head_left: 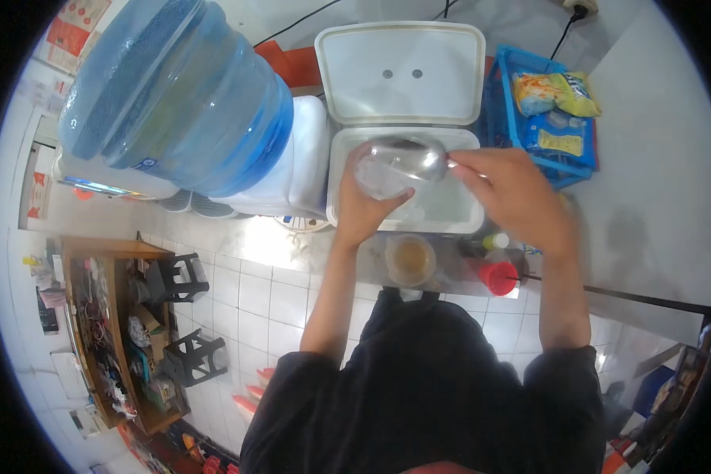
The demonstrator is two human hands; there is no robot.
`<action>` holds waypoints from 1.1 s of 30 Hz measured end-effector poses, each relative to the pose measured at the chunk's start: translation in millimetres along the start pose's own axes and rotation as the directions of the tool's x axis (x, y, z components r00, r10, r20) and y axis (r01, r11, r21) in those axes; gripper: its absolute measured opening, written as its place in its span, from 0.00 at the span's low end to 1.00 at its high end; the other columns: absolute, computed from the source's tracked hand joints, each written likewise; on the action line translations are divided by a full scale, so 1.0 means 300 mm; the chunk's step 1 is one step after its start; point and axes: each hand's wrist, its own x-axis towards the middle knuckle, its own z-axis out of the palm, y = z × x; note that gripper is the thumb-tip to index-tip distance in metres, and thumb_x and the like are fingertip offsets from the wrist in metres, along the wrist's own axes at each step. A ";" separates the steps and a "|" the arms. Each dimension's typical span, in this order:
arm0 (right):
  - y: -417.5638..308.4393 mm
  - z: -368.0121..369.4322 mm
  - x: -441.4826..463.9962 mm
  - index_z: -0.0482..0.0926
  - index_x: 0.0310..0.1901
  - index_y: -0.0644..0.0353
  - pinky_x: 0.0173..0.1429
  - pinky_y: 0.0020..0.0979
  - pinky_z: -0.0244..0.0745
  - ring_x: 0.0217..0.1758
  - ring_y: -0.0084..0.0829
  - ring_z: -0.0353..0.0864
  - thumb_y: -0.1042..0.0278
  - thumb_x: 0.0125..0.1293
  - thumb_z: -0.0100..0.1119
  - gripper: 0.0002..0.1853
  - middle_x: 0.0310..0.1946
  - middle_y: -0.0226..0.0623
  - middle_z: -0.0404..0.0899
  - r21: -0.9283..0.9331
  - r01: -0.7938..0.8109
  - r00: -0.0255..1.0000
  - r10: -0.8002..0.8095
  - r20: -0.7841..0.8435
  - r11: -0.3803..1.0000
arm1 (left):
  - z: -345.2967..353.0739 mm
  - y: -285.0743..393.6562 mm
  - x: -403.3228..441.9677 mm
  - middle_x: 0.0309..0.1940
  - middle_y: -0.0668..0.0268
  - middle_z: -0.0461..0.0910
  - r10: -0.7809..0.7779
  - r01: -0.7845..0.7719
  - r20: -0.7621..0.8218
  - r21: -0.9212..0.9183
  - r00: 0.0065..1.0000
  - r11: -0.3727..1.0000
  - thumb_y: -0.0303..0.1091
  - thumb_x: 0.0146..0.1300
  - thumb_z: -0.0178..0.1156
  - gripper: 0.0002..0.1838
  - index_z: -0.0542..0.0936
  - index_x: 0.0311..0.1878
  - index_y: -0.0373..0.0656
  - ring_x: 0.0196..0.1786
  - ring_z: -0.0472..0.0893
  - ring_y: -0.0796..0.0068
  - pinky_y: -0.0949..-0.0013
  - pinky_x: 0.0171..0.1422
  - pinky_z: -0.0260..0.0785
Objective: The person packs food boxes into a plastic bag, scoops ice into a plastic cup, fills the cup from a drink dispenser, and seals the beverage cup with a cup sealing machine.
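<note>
Over the open white cooler box [475, 209], my left hand [362, 207] is wrapped round a clear plastic cup [378, 178]. My right hand [513, 189] grips the handle of a shiny metal scoop [419, 158], whose bowl is tilted over the cup's mouth. Whitish, translucent contents show in the cup. The cooler's lid [403, 75] stands raised behind the box. Closer to my body, a container of brownish liquid [411, 261] sits on the counter's edge.
A large blue water bottle [189, 103] sits on a dispenser at the left. At the right are a blue basket [504, 118] with packets and a red cup [499, 278]. Dark stools [189, 280] stand on the tiled floor at the lower left.
</note>
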 end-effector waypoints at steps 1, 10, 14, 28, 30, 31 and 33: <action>0.007 0.011 -0.008 0.84 0.47 0.67 0.48 0.46 0.76 0.42 0.55 0.82 0.64 0.73 0.56 0.14 0.37 0.54 0.84 0.000 -0.003 1.000 0.003 0.000 1.000 | -0.002 0.008 0.002 0.60 0.55 0.76 -0.003 0.003 0.030 -0.001 1.000 1.000 0.32 0.41 0.83 0.47 0.70 0.67 0.38 0.65 0.74 0.59 0.59 0.70 0.67; 0.025 0.087 -0.011 0.84 0.44 0.65 0.51 0.49 0.75 0.44 0.56 0.81 0.62 0.74 0.54 0.15 0.36 0.55 0.83 -0.053 -0.068 0.998 0.069 0.013 0.996 | -0.011 -0.008 0.009 0.60 0.54 0.77 -0.047 0.044 0.103 0.032 0.994 0.999 0.29 0.41 0.82 0.47 0.70 0.67 0.38 0.65 0.76 0.58 0.59 0.70 0.68; 0.035 0.085 0.007 0.84 0.42 0.66 0.49 0.49 0.74 0.41 0.58 0.81 0.62 0.74 0.53 0.15 0.35 0.55 0.83 -0.005 -0.102 0.993 0.102 0.056 0.995 | -0.004 -0.047 0.000 0.61 0.53 0.77 -0.115 0.113 0.154 0.020 0.981 0.993 0.30 0.41 0.82 0.47 0.70 0.67 0.38 0.65 0.77 0.57 0.59 0.69 0.68; 0.251 0.162 0.085 0.79 0.38 0.68 0.32 0.33 0.66 0.22 0.26 0.68 0.63 0.77 0.52 0.15 0.18 0.35 0.72 0.351 -0.141 0.968 0.054 0.246 0.926 | -0.106 -0.087 0.125 0.62 0.57 0.76 0.067 -0.067 0.233 -0.010 0.970 0.998 0.30 0.38 0.83 0.49 0.70 0.67 0.38 0.67 0.75 0.60 0.60 0.73 0.66; 0.278 0.171 0.100 0.81 0.43 0.67 0.34 0.33 0.68 0.24 0.28 0.70 0.63 0.77 0.52 0.14 0.21 0.39 0.74 0.319 -0.103 0.961 0.012 0.276 0.942 | -0.139 -0.053 0.162 0.62 0.58 0.76 0.110 -0.116 0.273 0.007 0.956 0.993 0.29 0.37 0.83 0.49 0.70 0.67 0.39 0.67 0.75 0.61 0.60 0.73 0.66; 0.274 0.165 0.106 0.81 0.43 0.67 0.34 0.33 0.68 0.24 0.28 0.70 0.63 0.77 0.52 0.14 0.21 0.39 0.74 0.325 -0.103 0.962 0.011 0.272 0.940 | -0.154 -0.030 0.184 0.62 0.60 0.76 0.087 -0.085 0.348 -0.022 0.933 0.996 0.27 0.37 0.82 0.48 0.70 0.66 0.40 0.67 0.75 0.62 0.61 0.74 0.66; 0.239 0.139 0.117 0.82 0.46 0.67 0.38 0.36 0.72 0.27 0.37 0.75 0.62 0.77 0.53 0.15 0.25 0.45 0.78 0.287 -0.095 0.961 0.012 0.278 0.953 | -0.181 0.000 0.223 0.62 0.61 0.76 0.061 -0.046 0.426 -0.045 0.903 0.998 0.26 0.37 0.82 0.47 0.71 0.65 0.41 0.68 0.75 0.63 0.62 0.74 0.66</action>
